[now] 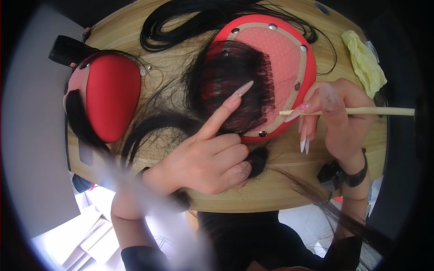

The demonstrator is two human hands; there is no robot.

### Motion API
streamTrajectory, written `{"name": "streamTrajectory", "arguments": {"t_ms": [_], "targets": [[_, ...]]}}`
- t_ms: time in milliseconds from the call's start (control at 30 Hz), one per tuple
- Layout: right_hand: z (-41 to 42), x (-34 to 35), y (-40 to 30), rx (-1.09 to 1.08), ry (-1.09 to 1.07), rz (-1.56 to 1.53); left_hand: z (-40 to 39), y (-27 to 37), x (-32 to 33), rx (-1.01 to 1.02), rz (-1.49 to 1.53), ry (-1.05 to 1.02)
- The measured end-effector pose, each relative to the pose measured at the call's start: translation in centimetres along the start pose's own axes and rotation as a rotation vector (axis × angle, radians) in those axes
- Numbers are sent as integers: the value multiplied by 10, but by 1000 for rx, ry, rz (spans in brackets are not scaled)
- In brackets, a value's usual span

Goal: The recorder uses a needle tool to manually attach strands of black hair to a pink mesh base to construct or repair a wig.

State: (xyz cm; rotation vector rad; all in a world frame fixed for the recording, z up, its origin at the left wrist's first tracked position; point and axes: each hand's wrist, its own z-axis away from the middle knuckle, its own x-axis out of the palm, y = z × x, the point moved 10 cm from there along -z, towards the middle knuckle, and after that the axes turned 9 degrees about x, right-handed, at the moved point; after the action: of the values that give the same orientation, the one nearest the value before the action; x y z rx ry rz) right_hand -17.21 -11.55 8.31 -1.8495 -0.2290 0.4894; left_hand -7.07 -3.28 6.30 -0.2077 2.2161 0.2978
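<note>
A red wig-block head (309,67) lies before me, with a pink dotted mesh cap base (283,54) pinned on it along a beige tape edge. Black hair (234,84) covers the cap's left part, its knotted edge running down the mesh. My left hand (210,159) lays its extended index finger on this hair; the other fingers are curled near a dark hair bundle (258,161). Between the fingers of my right hand (334,115) is a thin cream-handled ventilating needle (379,111), its tip at the mesh near the lower right tape.
A second red wig block (113,98) with black hair stands at the left on a black holder (73,50). Long black hair (169,27) lies at the back of the wooden table (237,203). A crumpled yellow cloth or paper (364,62) is at the right.
</note>
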Motion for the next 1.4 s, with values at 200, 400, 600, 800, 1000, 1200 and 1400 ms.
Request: {"name": "streamTrajectory", "arguments": {"t_ms": [200,400,600,800,1000,1200,1400], "targets": [[1,0,2,-2,-15,13,1,0,1,15,-17,1],[1,-1,4,0,-36,18,1,0,1,13,-13,-6],[1,-1,1,-42,-54,38,1,-1,1,-2,-3,-1],[2,-3,-2,-74,-28,79,1,-1,1,-3,1,1],[5,-14,-3,-134,75,104,1,-1,1,-3,-3,4],[1,-41,-14,-179,230,111,2,-1,1,-7,1,24],[5,-103,-26,-207,672,287,2,-1,1,-6,-1,28]]}}
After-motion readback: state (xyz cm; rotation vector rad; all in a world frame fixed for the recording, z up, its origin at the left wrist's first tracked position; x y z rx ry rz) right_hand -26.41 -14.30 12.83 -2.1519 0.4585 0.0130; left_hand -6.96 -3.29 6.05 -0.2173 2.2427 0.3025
